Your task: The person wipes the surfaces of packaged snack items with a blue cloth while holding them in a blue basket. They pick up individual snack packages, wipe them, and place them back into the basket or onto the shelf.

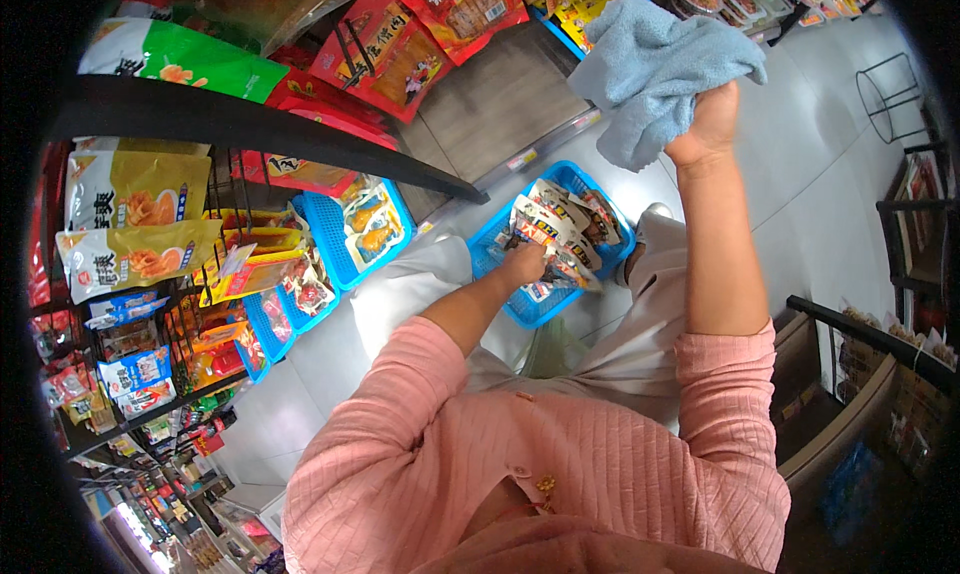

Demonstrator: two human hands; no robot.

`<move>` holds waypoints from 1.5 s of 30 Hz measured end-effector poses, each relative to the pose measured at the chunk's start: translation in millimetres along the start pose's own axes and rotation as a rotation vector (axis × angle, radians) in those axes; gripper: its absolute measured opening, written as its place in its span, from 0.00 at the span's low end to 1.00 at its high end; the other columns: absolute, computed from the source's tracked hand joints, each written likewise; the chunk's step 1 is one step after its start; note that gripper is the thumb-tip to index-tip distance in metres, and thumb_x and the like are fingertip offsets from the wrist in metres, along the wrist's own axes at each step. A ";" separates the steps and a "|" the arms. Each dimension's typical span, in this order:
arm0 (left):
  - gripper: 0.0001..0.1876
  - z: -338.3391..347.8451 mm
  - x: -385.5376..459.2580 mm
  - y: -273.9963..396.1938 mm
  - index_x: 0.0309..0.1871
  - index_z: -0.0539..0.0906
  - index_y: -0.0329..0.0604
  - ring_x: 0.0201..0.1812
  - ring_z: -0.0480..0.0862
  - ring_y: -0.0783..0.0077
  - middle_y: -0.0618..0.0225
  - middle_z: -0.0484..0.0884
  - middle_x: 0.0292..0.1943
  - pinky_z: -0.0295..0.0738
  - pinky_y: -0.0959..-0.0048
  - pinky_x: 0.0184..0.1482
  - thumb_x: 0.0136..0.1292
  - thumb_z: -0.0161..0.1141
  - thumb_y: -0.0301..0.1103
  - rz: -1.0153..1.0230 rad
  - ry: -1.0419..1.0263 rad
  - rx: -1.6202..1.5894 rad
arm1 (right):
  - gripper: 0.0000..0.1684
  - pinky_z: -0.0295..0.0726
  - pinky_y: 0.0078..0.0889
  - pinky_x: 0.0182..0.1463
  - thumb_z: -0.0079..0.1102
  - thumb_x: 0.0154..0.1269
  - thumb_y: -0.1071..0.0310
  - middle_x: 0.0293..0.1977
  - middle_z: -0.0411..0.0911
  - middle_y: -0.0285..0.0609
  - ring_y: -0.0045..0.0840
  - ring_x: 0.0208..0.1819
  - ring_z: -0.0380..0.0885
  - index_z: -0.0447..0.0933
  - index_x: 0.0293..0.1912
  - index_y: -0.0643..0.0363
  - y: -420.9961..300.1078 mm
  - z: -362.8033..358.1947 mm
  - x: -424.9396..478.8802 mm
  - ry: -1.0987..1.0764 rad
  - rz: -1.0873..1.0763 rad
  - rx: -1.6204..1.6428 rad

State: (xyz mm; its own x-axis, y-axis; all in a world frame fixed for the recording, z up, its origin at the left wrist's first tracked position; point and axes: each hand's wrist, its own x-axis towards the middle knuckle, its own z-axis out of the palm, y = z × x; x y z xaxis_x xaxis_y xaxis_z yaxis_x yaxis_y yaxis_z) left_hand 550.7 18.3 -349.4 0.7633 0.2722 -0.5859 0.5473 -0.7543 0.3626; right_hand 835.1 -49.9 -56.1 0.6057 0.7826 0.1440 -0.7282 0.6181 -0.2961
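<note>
My right hand [705,128] is raised at the upper right, closed around a crumpled light-blue terry cloth [649,71]. The cloth hangs over and to the left of my fist. Lower down, my left hand [525,265] reaches into a blue plastic basket [541,315] between my legs. Its fingers are curled on a snack packet [536,233] in a pile of similar printed packets, and the fingertips are partly hidden. The basket appears to stand low, near the tiled floor.
A grey shelf board [502,86] lies beyond the basket. A black metal bar [285,143] crosses the left side, near hanging snack bags [139,191] and another blue basket [337,251]. A wooden display stand [836,416] is at right, a wire frame [889,98] farther off.
</note>
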 end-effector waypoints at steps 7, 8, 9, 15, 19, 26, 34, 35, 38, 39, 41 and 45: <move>0.08 -72.1 -31.6 42.1 0.35 0.79 0.45 0.42 0.80 0.56 0.57 0.81 0.34 0.71 0.56 0.42 0.52 0.54 0.33 0.137 0.101 0.133 | 0.21 0.65 0.43 0.60 0.41 0.66 0.51 0.49 0.72 0.43 0.37 0.52 0.69 0.71 0.46 0.56 0.2 7.8 -2.2 0.036 -0.034 -0.017; 0.08 -79.3 -33.5 43.2 0.35 0.80 0.45 0.42 0.80 0.56 0.57 0.81 0.33 0.71 0.56 0.42 0.52 0.55 0.33 0.136 0.111 0.170 | 0.20 0.66 0.43 0.60 0.41 0.66 0.51 0.49 0.72 0.43 0.37 0.52 0.69 0.71 0.46 0.56 1.1 8.6 -1.2 0.022 -0.024 -0.025; 0.08 -85.8 -36.2 44.7 0.35 0.80 0.45 0.42 0.80 0.56 0.57 0.81 0.33 0.71 0.57 0.42 0.52 0.55 0.33 0.137 0.117 0.208 | 0.20 0.66 0.43 0.59 0.41 0.66 0.51 0.48 0.73 0.42 0.37 0.52 0.70 0.71 0.46 0.56 1.4 9.0 -1.2 0.011 -0.015 -0.032; 0.13 -86.0 -40.6 25.5 0.43 0.75 0.39 0.44 0.78 0.50 0.52 0.79 0.40 0.72 0.56 0.44 0.57 0.54 0.36 0.042 0.128 0.029 | 0.18 0.69 0.40 0.57 0.41 0.67 0.52 0.45 0.74 0.39 0.34 0.49 0.71 0.72 0.43 0.53 2.7 16.7 -3.8 0.017 0.026 -0.006; 0.21 -74.7 -20.8 2.7 0.54 0.72 0.44 0.52 0.75 0.52 0.52 0.76 0.50 0.69 0.61 0.53 0.58 0.55 0.39 -0.053 0.182 -0.296 | 0.18 0.69 0.40 0.57 0.41 0.67 0.52 0.45 0.73 0.39 0.33 0.49 0.71 0.71 0.43 0.53 5.7 13.0 -0.4 0.065 -0.030 -0.012; 0.24 -224.9 41.1 1.7 0.58 0.69 0.38 0.55 0.74 0.64 0.58 0.74 0.55 0.67 0.70 0.57 0.57 0.58 0.31 0.006 0.734 -0.863 | 0.17 0.67 0.41 0.58 0.40 0.67 0.53 0.47 0.73 0.41 0.35 0.50 0.70 0.70 0.44 0.54 1.0 -3.5 5.5 -0.053 0.010 0.059; 0.35 -375.7 68.9 4.4 0.65 0.55 0.37 0.52 0.73 0.66 0.58 0.68 0.58 0.68 0.69 0.55 0.54 0.57 0.20 0.044 1.251 -1.118 | 0.19 0.67 0.44 0.59 0.37 0.68 0.54 0.48 0.71 0.46 0.38 0.52 0.70 0.67 0.47 0.58 1.9 -2.2 2.5 -0.046 0.037 0.066; 0.38 -379.2 88.0 -22.5 0.66 0.53 0.38 0.53 0.72 0.65 0.58 0.68 0.58 0.68 0.67 0.55 0.53 0.58 0.19 0.093 1.359 -1.133 | 0.19 0.67 0.44 0.59 0.37 0.68 0.54 0.48 0.71 0.46 0.38 0.52 0.70 0.67 0.48 0.58 4.8 0.6 1.0 0.017 0.040 0.048; 0.43 -387.7 106.2 -0.6 0.68 0.49 0.40 0.52 0.73 0.63 0.58 0.68 0.57 0.68 0.66 0.55 0.50 0.61 0.18 0.141 1.352 -1.292 | 0.21 0.68 0.45 0.58 0.38 0.68 0.54 0.49 0.71 0.46 0.38 0.52 0.70 0.66 0.51 0.58 6.8 13.0 -7.6 0.187 0.023 0.018; 0.43 -394.8 105.2 7.3 0.67 0.50 0.39 0.52 0.73 0.64 0.58 0.69 0.56 0.68 0.66 0.55 0.49 0.62 0.18 0.137 1.358 -1.353 | 0.22 0.68 0.45 0.59 0.38 0.68 0.53 0.50 0.71 0.46 0.39 0.52 0.70 0.66 0.51 0.58 9.2 17.8 -10.9 0.188 0.044 0.030; 0.43 -404.2 109.0 14.3 0.66 0.52 0.39 0.51 0.73 0.64 0.59 0.69 0.55 0.69 0.66 0.54 0.48 0.64 0.19 0.121 1.353 -1.472 | 0.23 0.68 0.46 0.59 0.38 0.68 0.53 0.50 0.71 0.47 0.39 0.53 0.70 0.66 0.52 0.59 12.9 18.9 -15.8 0.199 0.080 0.059; 0.37 -430.6 131.1 -41.2 0.59 0.63 0.43 0.48 0.74 0.67 0.62 0.73 0.53 0.70 0.68 0.52 0.45 0.68 0.18 0.451 1.256 -1.438 | 0.24 0.69 0.41 0.58 0.40 0.66 0.53 0.49 0.72 0.47 0.37 0.51 0.71 0.66 0.52 0.62 20.3 23.4 -21.9 0.225 0.123 0.094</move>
State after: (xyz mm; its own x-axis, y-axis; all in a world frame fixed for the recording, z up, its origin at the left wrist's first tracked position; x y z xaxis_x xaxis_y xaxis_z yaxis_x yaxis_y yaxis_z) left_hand 776.1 342.3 -129.0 0.3202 0.9194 0.2283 -0.3928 -0.0904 0.9152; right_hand 799.6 -52.8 -43.2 0.5590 0.8226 -0.1040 -0.8211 0.5316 -0.2080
